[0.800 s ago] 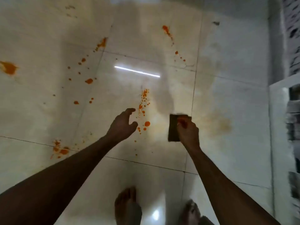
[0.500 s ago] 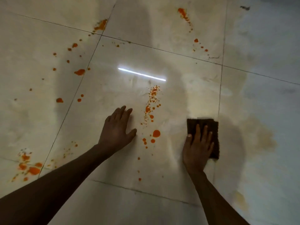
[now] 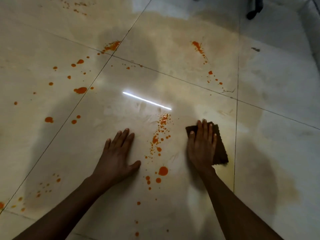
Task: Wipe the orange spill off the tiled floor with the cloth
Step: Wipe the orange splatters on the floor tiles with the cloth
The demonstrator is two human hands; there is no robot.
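A dark brown cloth (image 3: 220,148) lies flat on the pale tiled floor (image 3: 173,49). My right hand (image 3: 201,146) presses down on it with fingers spread. My left hand (image 3: 118,155) rests palm-down on the floor, empty. Between the two hands runs a trail of orange spill drops (image 3: 159,141), ending in a bigger drop (image 3: 163,170). More orange splatter (image 3: 80,90) is scattered over the tiles to the left, and another streak (image 3: 198,46) lies farther away on the right.
Dark grout lines (image 3: 236,101) cross the floor. A faint yellowish smear (image 3: 285,179) marks the tile right of the cloth. A dark leg of some furniture (image 3: 253,11) stands at the top right. A bright light reflection (image 3: 147,100) shines ahead of my hands.
My right hand went from holding the cloth upright to pressing it flat on the floor. My left hand came down flat on the tile. The view moved closer to the floor.
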